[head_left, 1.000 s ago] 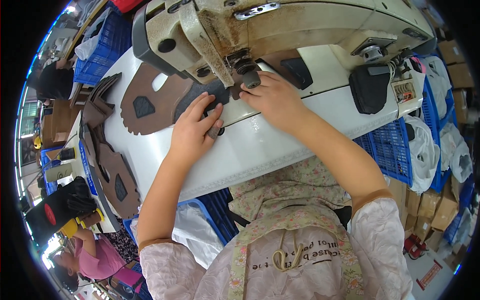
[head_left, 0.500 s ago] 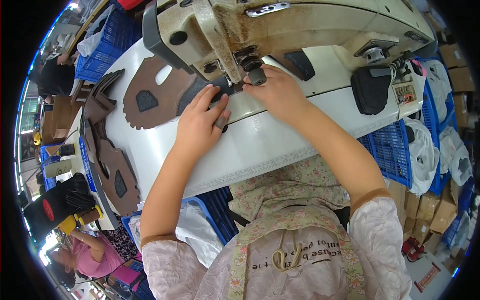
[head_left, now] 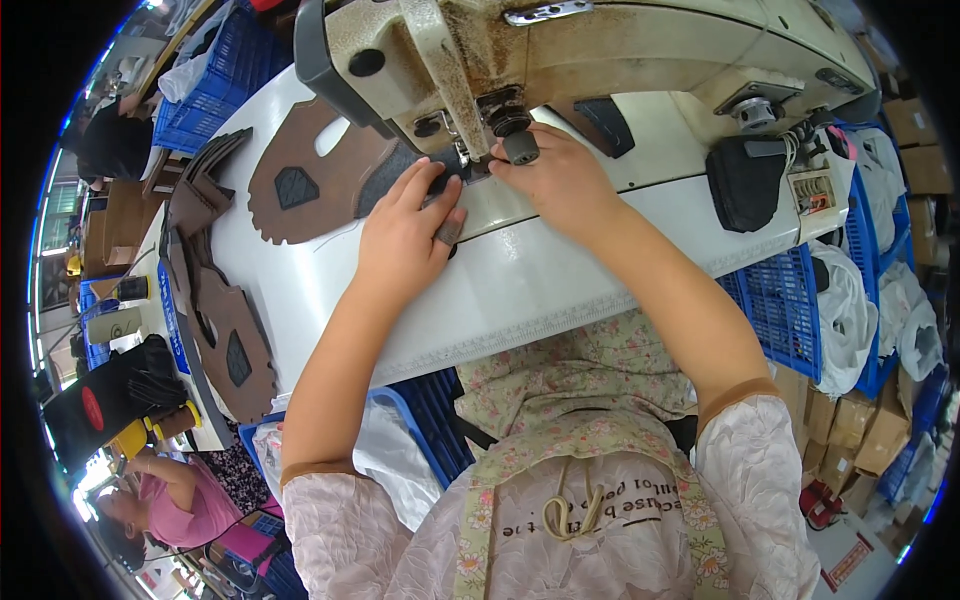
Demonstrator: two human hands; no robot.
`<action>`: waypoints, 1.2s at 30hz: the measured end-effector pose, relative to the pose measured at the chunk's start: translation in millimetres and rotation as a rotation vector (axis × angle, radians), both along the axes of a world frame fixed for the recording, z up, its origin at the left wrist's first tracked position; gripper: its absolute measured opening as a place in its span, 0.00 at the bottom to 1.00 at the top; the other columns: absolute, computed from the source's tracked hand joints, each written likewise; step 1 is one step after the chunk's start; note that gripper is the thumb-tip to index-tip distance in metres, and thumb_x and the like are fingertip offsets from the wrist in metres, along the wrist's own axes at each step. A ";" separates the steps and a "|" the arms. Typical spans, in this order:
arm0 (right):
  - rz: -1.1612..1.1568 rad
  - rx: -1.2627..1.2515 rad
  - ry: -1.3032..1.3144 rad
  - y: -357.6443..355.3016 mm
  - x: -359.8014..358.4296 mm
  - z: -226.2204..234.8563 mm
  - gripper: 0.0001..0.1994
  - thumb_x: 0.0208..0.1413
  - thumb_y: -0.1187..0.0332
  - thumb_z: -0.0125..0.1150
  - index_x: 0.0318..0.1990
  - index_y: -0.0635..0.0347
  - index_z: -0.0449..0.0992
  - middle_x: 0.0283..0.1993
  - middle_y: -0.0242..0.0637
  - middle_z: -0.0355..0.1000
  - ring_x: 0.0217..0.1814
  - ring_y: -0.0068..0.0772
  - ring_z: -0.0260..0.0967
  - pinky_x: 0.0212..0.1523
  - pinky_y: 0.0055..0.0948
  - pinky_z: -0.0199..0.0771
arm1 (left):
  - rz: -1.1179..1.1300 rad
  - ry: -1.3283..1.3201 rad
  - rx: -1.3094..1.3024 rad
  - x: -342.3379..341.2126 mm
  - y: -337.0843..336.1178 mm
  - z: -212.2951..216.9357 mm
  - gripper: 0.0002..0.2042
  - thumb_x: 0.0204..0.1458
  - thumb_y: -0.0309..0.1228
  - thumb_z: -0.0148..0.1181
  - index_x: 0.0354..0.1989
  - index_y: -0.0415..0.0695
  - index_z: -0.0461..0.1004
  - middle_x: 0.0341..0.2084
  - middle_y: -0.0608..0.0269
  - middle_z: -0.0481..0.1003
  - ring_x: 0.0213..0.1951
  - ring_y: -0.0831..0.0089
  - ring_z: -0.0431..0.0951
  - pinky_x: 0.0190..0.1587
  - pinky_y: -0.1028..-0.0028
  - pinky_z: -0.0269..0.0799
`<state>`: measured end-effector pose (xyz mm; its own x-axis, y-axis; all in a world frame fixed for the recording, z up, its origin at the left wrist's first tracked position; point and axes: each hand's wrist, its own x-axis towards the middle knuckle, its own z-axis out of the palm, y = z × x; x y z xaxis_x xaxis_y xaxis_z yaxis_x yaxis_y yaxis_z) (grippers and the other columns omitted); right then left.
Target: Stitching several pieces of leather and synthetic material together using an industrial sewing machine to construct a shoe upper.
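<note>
Brown cut panel [head_left: 345, 190], with toothed edge, oval opening and dark angular patch: flat on the white tabletop [head_left: 500, 290], its dark grey section running in beneath the head of a cream sewing machine [head_left: 630, 60], stained. Left hand [head_left: 405, 235]: unclenched, fingers laid on the grey section, near the presser foot. Right hand [head_left: 555, 185]: beside the foot, fingertips partly behind a dark knob [head_left: 520, 148]; whether they pinch anything cannot be told. Further left: similar brown panels [head_left: 215, 370], overlapping. Further right: black pouch [head_left: 745, 185]; below it, blue crate [head_left: 785, 305].
</note>
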<state>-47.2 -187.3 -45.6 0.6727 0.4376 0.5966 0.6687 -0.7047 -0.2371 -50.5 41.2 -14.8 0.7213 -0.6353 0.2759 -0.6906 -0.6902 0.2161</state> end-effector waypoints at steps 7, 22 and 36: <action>-0.021 -0.028 -0.016 0.3 2.4 -0.5 0.11 0.47 0.71 0.57 0.37 0.59 0.82 0.42 0.37 0.78 0.54 0.34 0.71 0.63 0.34 0.67 | 0.025 -0.028 -0.030 0.4 -2.1 -4.4 0.15 0.56 0.33 0.58 0.49 0.41 0.78 0.53 0.49 0.71 0.56 0.52 0.72 0.56 0.62 0.69; -0.056 -0.085 -0.115 1.6 19.2 -11.7 0.10 0.49 0.71 0.62 0.40 0.49 0.82 0.43 0.32 0.77 0.46 0.37 0.74 0.47 0.35 0.76 | 0.111 0.049 -0.075 9.9 -5.0 -6.2 0.14 0.56 0.33 0.56 0.49 0.44 0.78 0.53 0.55 0.71 0.52 0.55 0.74 0.53 0.64 0.70; -0.100 -0.008 -0.033 5.9 12.2 -5.3 0.09 0.45 0.71 0.58 0.34 0.52 0.82 0.43 0.31 0.77 0.54 0.34 0.70 0.63 0.35 0.66 | 0.104 -0.014 -0.166 8.6 -8.9 -11.9 0.13 0.54 0.31 0.58 0.47 0.43 0.79 0.43 0.56 0.73 0.43 0.56 0.75 0.44 0.64 0.72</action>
